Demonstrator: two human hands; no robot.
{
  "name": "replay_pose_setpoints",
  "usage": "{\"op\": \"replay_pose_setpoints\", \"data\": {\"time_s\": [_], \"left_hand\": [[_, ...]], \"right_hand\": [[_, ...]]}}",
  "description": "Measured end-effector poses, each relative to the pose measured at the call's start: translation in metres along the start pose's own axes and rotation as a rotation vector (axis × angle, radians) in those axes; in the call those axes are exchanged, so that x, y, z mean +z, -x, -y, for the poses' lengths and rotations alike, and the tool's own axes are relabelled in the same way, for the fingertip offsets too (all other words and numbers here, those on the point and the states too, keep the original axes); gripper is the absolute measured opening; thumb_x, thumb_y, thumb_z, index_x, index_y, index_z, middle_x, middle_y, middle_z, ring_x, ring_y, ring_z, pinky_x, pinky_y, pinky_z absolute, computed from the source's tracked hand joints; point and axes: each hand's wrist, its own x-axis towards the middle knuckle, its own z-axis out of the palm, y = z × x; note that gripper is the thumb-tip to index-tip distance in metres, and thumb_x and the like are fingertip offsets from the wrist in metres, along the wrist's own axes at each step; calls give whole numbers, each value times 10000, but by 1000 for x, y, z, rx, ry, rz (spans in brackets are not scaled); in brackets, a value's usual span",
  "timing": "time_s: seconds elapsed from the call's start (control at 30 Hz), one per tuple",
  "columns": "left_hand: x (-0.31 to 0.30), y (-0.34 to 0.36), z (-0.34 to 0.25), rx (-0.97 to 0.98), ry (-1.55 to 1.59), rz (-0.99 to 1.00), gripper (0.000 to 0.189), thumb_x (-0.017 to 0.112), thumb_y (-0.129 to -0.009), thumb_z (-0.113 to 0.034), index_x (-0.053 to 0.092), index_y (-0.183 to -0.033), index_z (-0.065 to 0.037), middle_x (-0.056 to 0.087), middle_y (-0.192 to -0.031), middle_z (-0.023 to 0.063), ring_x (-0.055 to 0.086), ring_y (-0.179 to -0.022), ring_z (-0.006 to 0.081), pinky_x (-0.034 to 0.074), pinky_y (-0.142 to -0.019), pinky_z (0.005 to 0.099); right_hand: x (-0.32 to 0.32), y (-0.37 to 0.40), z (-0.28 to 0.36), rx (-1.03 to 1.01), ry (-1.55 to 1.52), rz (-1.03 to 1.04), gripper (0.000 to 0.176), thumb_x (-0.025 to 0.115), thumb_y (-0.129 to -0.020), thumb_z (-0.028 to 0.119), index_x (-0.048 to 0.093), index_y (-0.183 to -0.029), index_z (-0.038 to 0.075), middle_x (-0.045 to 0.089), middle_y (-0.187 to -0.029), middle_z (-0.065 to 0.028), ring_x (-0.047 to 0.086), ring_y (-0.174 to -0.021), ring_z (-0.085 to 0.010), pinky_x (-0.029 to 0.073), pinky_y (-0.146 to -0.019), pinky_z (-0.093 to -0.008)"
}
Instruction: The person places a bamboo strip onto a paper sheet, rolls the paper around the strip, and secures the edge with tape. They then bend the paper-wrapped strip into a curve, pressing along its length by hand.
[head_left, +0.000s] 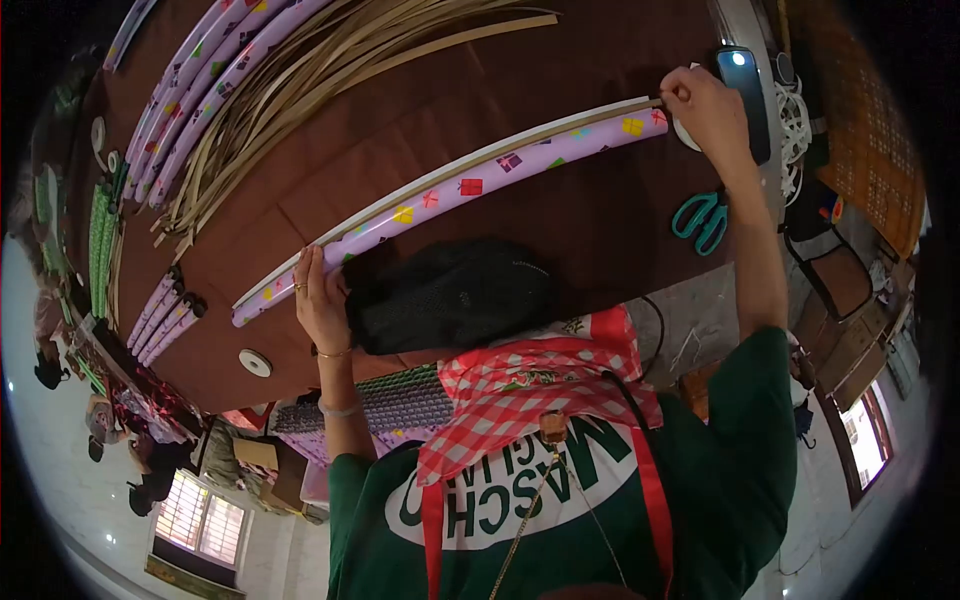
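Observation:
A long purple roll (470,187) printed with colourful gift boxes lies slantwise across the brown table. Along its far edge run a white edge and a thin brown strip (560,128). Near the roll's left end, my left hand (322,305) grips it, its fingers together over the edge. At the right end, my right hand (705,110) pinches the tip of the brown strip between thumb and fingers. Just nearer to me than the roll is a black cloth bundle (455,298).
Loose brown strips (300,95) and more purple rolls (190,95) lie at the far left. Teal scissors (700,222) and a phone (738,85) are on the right. A white tape roll (255,363) sits near the left edge. Other people are at the far left.

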Motion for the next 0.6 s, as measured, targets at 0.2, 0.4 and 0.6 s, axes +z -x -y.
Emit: {"op": "replay_pose_setpoints", "data": {"time_s": [0.2, 0.4, 0.6], "left_hand": [[3, 2, 1, -44, 73, -8, 358, 609, -769, 10, 575, -1123, -24, 560, -1157, 137, 530, -1103, 288, 456, -889, 348], [9, 7, 10, -128, 154, 30, 351, 601, -783, 5, 573, -1132, -25, 559, -1160, 138, 528, -1102, 297, 450, -893, 360], [7, 8, 9, -53, 127, 25, 360, 594, -794, 0, 559, -1151, -26, 552, -1180, 135, 513, -1124, 299, 436, -912, 375]], "right_hand": [[-4, 54, 73, -327, -134, -285, 270, 647, -734, 113, 600, -1000, 119, 563, -1028, -31, 550, -936, -219, 402, -812, -364], [30, 67, 100, -401, -191, -236, 299, 676, -707, 149, 599, -994, 113, 555, -1089, -7, 531, -1028, -179, 367, -930, -357], [32, 61, 89, -389, -193, -276, 271, 674, -714, 145, 610, -977, 124, 572, -1042, -10, 542, -1005, -179, 369, -921, -363]]}}
